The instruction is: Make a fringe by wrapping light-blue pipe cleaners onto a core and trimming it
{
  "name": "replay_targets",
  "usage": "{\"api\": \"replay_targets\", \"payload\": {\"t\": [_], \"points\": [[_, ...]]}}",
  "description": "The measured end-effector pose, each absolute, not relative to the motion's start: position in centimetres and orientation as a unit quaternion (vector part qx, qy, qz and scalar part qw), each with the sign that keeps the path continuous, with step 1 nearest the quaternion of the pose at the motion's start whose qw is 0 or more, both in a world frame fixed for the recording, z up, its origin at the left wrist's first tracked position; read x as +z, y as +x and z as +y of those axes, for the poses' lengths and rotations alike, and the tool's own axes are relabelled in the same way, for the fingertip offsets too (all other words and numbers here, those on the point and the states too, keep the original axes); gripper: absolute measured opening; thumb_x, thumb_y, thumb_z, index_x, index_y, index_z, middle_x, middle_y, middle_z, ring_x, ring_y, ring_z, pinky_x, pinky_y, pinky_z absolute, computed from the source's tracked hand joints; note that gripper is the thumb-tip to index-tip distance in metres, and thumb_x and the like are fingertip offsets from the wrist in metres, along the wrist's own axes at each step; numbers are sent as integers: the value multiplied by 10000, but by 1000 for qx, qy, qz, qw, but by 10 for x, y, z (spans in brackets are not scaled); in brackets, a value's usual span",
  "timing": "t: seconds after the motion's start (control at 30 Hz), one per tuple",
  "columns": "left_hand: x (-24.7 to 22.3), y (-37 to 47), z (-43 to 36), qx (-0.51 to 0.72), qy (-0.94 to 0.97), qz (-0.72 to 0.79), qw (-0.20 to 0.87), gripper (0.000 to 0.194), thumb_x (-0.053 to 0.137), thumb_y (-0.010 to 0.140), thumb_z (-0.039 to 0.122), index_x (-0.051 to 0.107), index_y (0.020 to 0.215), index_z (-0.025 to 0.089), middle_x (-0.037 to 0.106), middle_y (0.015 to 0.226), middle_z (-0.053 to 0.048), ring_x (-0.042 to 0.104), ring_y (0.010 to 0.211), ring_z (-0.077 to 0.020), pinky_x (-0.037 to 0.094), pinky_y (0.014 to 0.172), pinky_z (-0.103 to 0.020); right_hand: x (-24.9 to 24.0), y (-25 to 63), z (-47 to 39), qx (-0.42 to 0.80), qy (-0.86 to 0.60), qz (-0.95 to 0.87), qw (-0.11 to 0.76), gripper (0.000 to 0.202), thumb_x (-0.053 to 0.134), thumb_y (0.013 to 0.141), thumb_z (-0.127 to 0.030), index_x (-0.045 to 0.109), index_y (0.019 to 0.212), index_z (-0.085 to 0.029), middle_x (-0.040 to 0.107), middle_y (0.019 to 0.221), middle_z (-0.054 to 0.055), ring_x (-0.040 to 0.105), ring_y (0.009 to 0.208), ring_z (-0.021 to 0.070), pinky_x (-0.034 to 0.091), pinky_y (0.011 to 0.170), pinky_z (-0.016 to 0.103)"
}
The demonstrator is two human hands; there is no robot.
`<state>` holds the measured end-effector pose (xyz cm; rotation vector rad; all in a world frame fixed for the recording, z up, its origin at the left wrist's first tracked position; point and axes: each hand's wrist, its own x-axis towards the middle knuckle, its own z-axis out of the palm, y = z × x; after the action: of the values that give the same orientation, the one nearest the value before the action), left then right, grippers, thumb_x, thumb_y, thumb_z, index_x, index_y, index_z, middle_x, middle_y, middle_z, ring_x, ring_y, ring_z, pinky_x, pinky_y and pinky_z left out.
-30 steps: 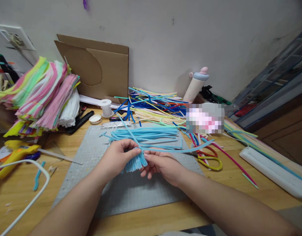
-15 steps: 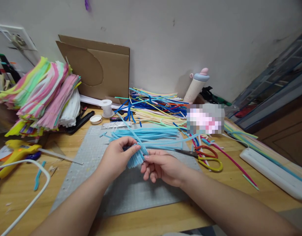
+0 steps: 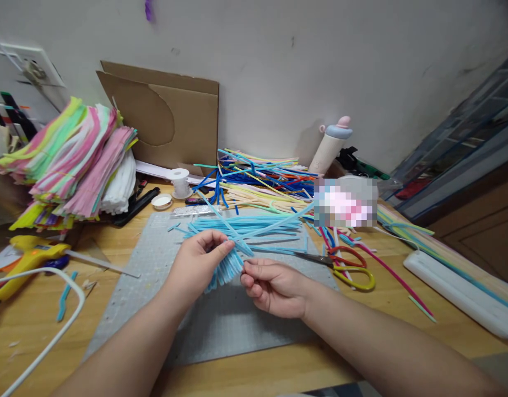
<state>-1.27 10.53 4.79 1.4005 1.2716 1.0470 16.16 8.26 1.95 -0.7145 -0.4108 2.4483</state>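
Note:
My left hand (image 3: 200,262) is closed, thumb on top, around a fan-like piece of light-blue pipe cleaners (image 3: 226,271) set side by side. Two long pipe-cleaner ends stick out of it, one up to the left, one up to the right. At the piece's right edge my right hand (image 3: 274,284) pinches with thumb and forefinger, its other fingers curled; the tip it grips is mostly hidden. Behind the hands, a row of loose light-blue pipe cleaners (image 3: 262,225) lies on the grey cutting mat (image 3: 246,336). Scissors (image 3: 353,277) with red and yellow handles lie to the right.
A yellow glue gun (image 3: 33,255) and a white cable (image 3: 78,300) occupy the left side. Bundled colourful pipe cleaners (image 3: 72,160) are piled behind them, near a cardboard sheet (image 3: 192,121). A bottle (image 3: 328,146) stands at the back; a white power strip (image 3: 456,292) lies right.
My right hand has shifted slightly down and its fingers have curled in more. The long right-hand pipe-cleaner end now points more steeply upward. The piece fans out a little more under my left hand.

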Motion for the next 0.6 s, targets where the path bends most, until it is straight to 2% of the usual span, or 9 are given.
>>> {"api": "replay_targets", "payload": {"t": [0.2, 0.33, 0.47, 0.53, 0.6], "points": [[49, -11, 105, 428, 555, 516, 492, 219, 686, 677, 366, 593, 695, 169, 580, 663, 17, 510, 624, -119, 402, 588, -229, 17, 156, 80, 893, -278, -171, 309, 205, 704, 746, -187, 522, 831, -142, 625, 628, -22, 604, 495, 42, 463, 475, 95], [51, -15, 106, 405, 554, 504, 524, 236, 697, 670, 378, 592, 703, 169, 573, 660, 25, 511, 609, -113, 404, 591, -231, 22, 156, 80, 862, -293, -302, 281, 267, 675, 766, -343, 506, 818, -143, 637, 679, 0, 623, 515, 87, 503, 447, 164], [53, -20, 108, 368, 562, 500, 546, 259, 689, 678, 405, 592, 695, 166, 566, 652, 28, 494, 584, -104, 385, 563, -225, 26, 158, 81, 735, -387, -462, 312, 383, 558, 792, -540, 450, 914, -192, 611, 674, -14, 614, 507, 122, 446, 350, 172], [53, -20, 109, 360, 568, 508, 538, 266, 684, 682, 411, 593, 690, 161, 565, 651, 26, 491, 580, -103, 376, 554, -223, 26, 158, 82, 658, -445, -505, 339, 394, 548, 783, -554, 457, 919, -196, 583, 651, -31, 589, 495, 104, 410, 338, 150], [50, -20, 109, 357, 571, 513, 532, 266, 686, 678, 407, 595, 707, 159, 573, 665, 22, 499, 586, -104, 374, 550, -221, 26, 157, 81, 631, -466, -524, 332, 406, 567, 758, -555, 485, 891, -180, 582, 658, -22, 575, 496, 94, 395, 341, 146]]}}
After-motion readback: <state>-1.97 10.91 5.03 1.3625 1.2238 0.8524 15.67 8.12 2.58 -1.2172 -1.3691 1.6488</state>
